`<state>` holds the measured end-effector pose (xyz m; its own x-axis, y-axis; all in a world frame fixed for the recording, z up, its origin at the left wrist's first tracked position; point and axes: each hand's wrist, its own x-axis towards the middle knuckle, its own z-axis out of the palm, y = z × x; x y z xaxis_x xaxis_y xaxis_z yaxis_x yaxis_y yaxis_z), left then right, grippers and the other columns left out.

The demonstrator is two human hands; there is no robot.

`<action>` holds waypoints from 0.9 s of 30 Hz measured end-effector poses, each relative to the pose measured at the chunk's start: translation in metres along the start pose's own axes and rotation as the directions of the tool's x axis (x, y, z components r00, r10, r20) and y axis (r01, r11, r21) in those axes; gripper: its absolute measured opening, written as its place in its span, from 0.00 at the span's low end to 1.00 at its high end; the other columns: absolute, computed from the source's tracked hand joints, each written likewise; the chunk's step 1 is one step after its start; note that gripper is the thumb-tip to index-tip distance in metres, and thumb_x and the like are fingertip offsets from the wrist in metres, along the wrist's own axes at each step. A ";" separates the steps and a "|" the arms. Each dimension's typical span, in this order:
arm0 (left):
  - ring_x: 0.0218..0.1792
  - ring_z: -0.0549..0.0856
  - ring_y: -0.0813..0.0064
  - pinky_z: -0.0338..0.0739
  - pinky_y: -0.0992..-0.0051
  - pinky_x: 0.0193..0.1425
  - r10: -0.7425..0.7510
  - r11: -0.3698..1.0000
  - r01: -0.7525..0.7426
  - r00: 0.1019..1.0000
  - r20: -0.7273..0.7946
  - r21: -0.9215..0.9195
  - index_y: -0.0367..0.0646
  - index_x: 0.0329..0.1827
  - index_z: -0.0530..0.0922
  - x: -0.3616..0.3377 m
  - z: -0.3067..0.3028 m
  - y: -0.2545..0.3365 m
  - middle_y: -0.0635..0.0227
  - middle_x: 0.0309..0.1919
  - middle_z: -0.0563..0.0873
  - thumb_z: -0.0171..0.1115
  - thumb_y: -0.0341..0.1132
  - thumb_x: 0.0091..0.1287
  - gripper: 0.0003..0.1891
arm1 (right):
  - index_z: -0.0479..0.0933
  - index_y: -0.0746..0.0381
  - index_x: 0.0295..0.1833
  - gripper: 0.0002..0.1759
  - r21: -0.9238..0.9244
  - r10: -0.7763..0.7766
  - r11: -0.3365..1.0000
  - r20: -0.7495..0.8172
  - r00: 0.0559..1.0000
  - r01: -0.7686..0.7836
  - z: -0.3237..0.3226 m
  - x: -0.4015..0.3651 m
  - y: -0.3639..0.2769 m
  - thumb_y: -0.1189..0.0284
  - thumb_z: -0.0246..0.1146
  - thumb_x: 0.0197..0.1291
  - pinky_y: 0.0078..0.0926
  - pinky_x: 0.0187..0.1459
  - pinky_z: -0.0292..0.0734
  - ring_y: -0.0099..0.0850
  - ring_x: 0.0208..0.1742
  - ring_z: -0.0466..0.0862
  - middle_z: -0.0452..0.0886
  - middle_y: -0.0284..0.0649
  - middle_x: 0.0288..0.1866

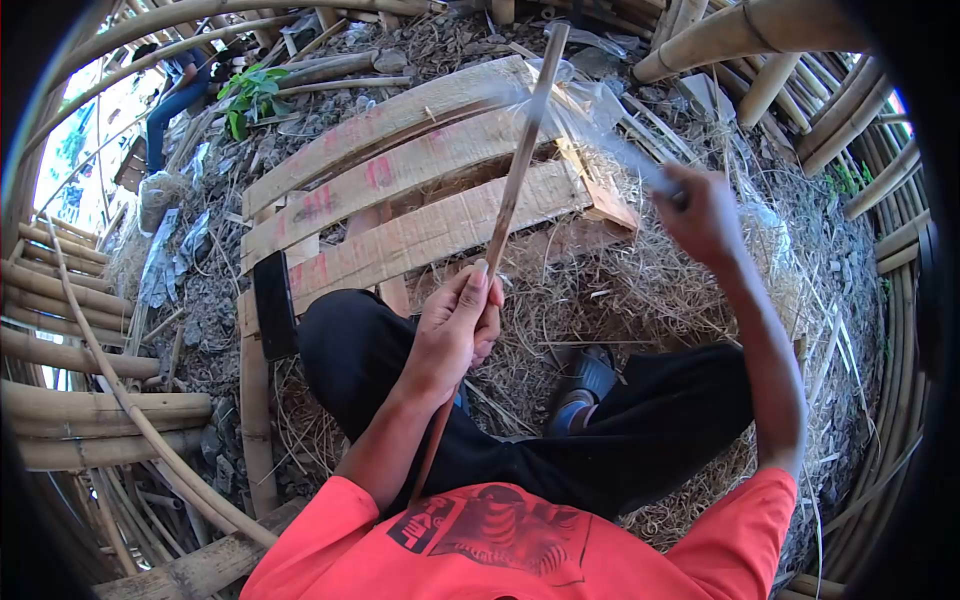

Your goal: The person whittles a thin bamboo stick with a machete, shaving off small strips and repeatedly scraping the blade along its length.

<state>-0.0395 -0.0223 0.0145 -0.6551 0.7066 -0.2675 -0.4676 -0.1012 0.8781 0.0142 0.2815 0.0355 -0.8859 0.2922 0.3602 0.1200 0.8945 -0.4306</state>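
My left hand (pixel 455 325) is closed around the middle of a long bamboo stick (pixel 520 165). The stick slants up and away from me, its lower end running down against my shirt. On the right, my raised right hand (pixel 703 215) grips the handle of a knife (pixel 630 155). Motion smears the blade, which points up and left toward the upper part of the stick. Behind the stick lies a low wooden slat pallet (pixel 420 185) with red marks on its boards.
A dark phone (pixel 273 300) leans on the pallet's near left corner. Shavings (pixel 640 300) cover the ground around my shoe (pixel 590 378). Stacked bamboo poles (pixel 90 410) line the left, and more poles (pixel 750 40) the upper right. A person (pixel 175 100) is at the far left.
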 end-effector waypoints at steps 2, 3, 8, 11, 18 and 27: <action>0.12 0.57 0.91 0.50 0.86 0.14 -0.030 0.999 0.030 1.000 0.009 -0.020 0.47 0.36 0.67 0.003 -0.001 -0.002 0.81 0.15 0.60 0.41 0.48 0.78 0.17 | 0.76 0.57 0.28 0.04 -0.051 -0.277 0.958 0.097 0.956 0.283 0.011 -0.004 -0.023 0.73 0.61 0.54 0.34 0.24 0.75 0.32 0.17 0.79 0.76 0.35 0.16; 0.13 0.56 0.91 0.49 0.86 0.15 -0.042 0.998 0.043 0.999 0.015 -0.035 0.47 0.35 0.67 0.003 0.000 -0.003 0.81 0.15 0.59 0.41 0.48 0.78 0.17 | 0.76 0.57 0.29 0.03 -0.113 -0.257 0.951 0.230 0.939 0.288 0.013 -0.005 -0.040 0.71 0.62 0.53 0.34 0.24 0.76 0.32 0.18 0.80 0.76 0.34 0.16; 0.13 0.55 0.90 0.47 0.84 0.15 -0.095 0.990 0.102 0.993 0.075 -0.096 0.47 0.34 0.66 0.001 -0.002 -0.013 0.81 0.15 0.58 0.41 0.48 0.78 0.17 | 0.76 0.57 0.31 0.07 -0.134 -0.359 0.897 0.334 0.871 0.421 0.029 -0.007 -0.075 0.67 0.67 0.49 0.34 0.22 0.74 0.31 0.20 0.81 0.79 0.33 0.19; 0.13 0.54 0.90 0.46 0.83 0.15 -0.131 0.981 0.141 0.988 0.080 -0.131 0.47 0.34 0.65 -0.004 0.001 -0.014 0.81 0.15 0.57 0.41 0.48 0.78 0.17 | 0.77 0.57 0.30 0.09 -0.190 -0.324 0.891 0.374 0.869 0.413 0.028 0.002 -0.074 0.66 0.68 0.46 0.32 0.22 0.74 0.31 0.21 0.82 0.80 0.34 0.21; 0.11 0.53 0.90 0.45 0.83 0.13 -0.067 0.996 0.068 0.997 0.026 -0.049 0.48 0.32 0.64 0.009 0.009 0.003 0.82 0.14 0.57 0.42 0.50 0.78 0.18 | 0.78 0.55 0.32 0.09 -0.353 -0.308 0.855 0.241 0.920 0.379 0.025 0.025 -0.041 0.70 0.72 0.46 0.26 0.23 0.73 0.23 0.22 0.80 0.81 0.30 0.20; 0.11 0.57 0.90 0.48 0.84 0.13 -0.040 0.992 0.043 0.999 0.026 -0.122 0.48 0.32 0.65 -0.011 -0.017 0.013 0.81 0.15 0.61 0.44 0.53 0.76 0.19 | 0.83 0.64 0.27 0.20 -0.296 0.304 0.835 -0.455 0.837 -0.464 -0.049 0.043 0.135 0.59 0.59 0.59 0.39 0.30 0.77 0.42 0.25 0.85 0.83 0.48 0.23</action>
<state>-0.0482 -0.0436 0.0222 -0.6198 0.7283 -0.2921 -0.5647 -0.1555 0.8105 0.0138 0.4314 0.0332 -0.5012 0.6704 0.5472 0.6440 0.7113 -0.2816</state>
